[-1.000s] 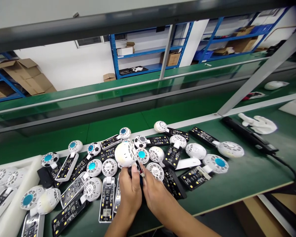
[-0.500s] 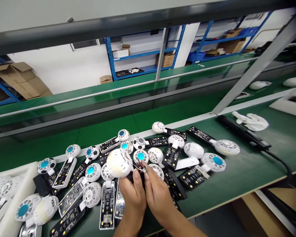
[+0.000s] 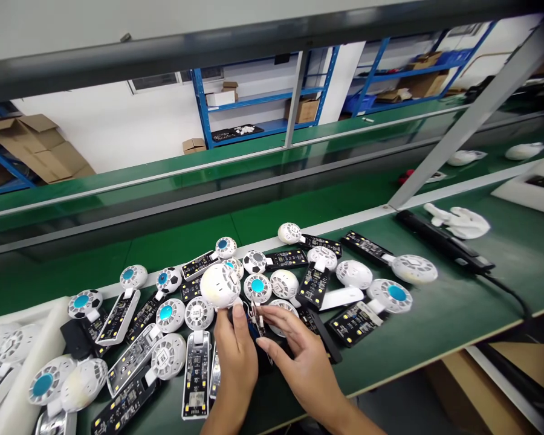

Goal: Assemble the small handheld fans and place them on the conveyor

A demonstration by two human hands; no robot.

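My left hand (image 3: pixel 236 362) is shut on a dark circuit board, hidden mostly by the fingers, with a white vented ball housing (image 3: pixel 220 285) on its top end. Thin wires and a small connector (image 3: pixel 257 318) rise beside that housing, just off my right hand (image 3: pixel 299 356). Its fingers are spread and seem to hold nothing. Around both hands lie several black LED circuit boards (image 3: pixel 314 286) and round white vented pods, some with teal centres (image 3: pixel 257 288), spread across the green workbench (image 3: pixel 435 308).
A white foam tray (image 3: pixel 27 356) holding more units sits at the bench's left end. To the right lie a black power strip (image 3: pixel 444 241) with a cable and a white glove (image 3: pixel 460 222). A green conveyor runs behind the bench, with blue shelves and cardboard boxes beyond.
My right hand has drawn away from the wires to the lower right, and its fingers have spread. The white housing sits slightly higher. The view has shifted little.
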